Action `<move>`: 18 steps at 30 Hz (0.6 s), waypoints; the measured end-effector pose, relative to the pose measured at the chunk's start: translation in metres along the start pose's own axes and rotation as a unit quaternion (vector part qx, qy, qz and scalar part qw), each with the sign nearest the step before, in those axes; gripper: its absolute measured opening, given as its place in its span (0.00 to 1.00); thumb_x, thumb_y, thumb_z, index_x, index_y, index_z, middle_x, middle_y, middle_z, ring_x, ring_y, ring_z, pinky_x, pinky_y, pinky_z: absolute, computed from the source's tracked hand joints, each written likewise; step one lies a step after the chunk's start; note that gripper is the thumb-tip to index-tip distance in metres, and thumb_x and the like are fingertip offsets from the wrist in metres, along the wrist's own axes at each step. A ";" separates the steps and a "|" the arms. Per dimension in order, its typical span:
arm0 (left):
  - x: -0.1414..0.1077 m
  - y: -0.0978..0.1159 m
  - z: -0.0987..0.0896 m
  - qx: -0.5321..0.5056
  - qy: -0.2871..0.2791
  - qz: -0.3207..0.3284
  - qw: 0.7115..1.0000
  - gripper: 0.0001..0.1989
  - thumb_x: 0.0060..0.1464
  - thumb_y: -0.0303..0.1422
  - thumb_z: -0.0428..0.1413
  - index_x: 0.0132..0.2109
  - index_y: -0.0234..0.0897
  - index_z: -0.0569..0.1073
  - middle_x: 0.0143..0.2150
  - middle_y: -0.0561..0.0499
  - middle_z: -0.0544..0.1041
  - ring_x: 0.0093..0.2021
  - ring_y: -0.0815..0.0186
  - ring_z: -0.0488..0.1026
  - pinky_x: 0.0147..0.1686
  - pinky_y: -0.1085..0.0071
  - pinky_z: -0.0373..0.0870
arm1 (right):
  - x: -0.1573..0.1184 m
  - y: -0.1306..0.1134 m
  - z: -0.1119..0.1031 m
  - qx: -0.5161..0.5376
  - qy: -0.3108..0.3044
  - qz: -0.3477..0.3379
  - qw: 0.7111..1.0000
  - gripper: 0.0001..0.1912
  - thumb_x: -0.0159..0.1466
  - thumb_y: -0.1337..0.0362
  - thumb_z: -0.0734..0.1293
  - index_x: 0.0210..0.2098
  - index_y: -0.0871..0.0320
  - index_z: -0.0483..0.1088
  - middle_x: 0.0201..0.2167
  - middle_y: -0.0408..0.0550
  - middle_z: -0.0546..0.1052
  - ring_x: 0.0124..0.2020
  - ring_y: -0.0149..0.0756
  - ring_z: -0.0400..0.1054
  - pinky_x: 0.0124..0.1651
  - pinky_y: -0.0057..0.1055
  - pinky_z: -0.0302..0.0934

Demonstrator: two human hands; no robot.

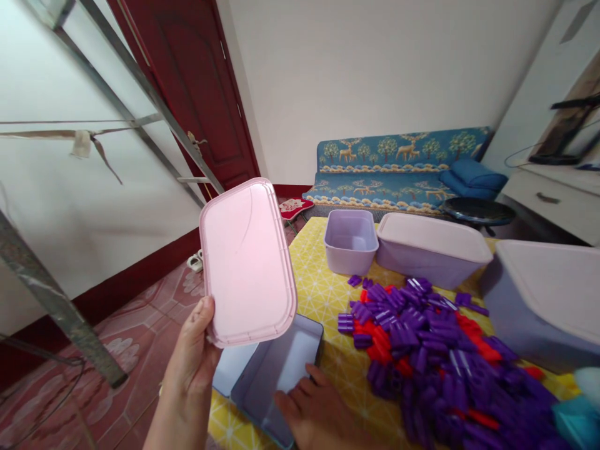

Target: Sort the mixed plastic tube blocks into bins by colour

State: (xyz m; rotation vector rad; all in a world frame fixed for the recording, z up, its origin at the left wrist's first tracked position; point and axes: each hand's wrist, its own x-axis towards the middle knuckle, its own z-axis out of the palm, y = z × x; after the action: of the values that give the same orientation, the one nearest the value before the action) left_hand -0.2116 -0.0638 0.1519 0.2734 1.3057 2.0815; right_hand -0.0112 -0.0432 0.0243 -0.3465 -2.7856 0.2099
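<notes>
A pink rectangular lid (248, 262) is raised above the table's left edge, gripped at its lower left corner by my left hand (199, 337). Below it, a blue-grey open box (262, 381) lies on the yellow cloth, overlapping a lighter flat piece (229, 369) at its left. My right hand (312, 400) reaches over the box's right side, its fingers bent and touching the box around the rim. To the right spreads a large heap of purple pieces (431, 337) with red pieces (379, 344) among them.
Behind the heap stand an open lilac bin (351, 240), a long lidded bin (431, 250) and a larger lidded bin (544, 300). A teal item (579, 422) sits at the lower right. A metal ladder (60, 306) and a blue patterned sofa (398, 165) stand beyond the table.
</notes>
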 end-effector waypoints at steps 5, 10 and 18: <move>-0.005 0.004 -0.002 -0.014 -0.004 0.006 1.000 0.06 0.53 0.26 0.58 0.38 0.29 0.76 0.33 0.45 0.82 0.40 0.57 0.80 0.40 0.70 0.79 | 0.006 0.004 0.019 -0.020 -0.016 -0.022 0.999 0.12 0.58 0.54 0.69 0.26 0.55 0.68 0.21 0.41 0.74 0.29 0.36 0.63 0.46 0.39 0.53; -0.011 0.012 -0.007 -0.025 0.017 -0.007 1.000 0.06 0.56 0.25 0.53 0.38 0.29 0.76 0.31 0.46 0.81 0.31 0.63 0.80 0.37 0.70 0.79 | 0.001 0.014 -0.004 -0.037 -0.031 -0.022 0.999 0.12 0.60 0.63 0.69 0.22 0.56 0.66 0.19 0.38 0.72 0.27 0.33 0.60 0.35 0.35 0.47; -0.001 0.015 -0.029 -0.078 0.098 0.039 0.991 0.12 0.60 0.23 0.48 0.37 0.33 0.76 0.31 0.52 0.82 0.27 0.71 0.78 0.30 0.80 0.77 | -0.022 0.030 -0.067 0.016 0.079 0.058 0.995 0.13 0.59 0.63 0.70 0.22 0.58 0.65 0.22 0.40 0.72 0.29 0.32 0.60 0.35 0.35 0.44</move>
State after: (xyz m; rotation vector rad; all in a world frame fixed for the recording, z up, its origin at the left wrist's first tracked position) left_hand -0.2312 -0.0902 0.1513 0.0539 1.2519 2.3106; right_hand 0.0378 -0.0129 0.0746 -0.4950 -2.6049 0.2443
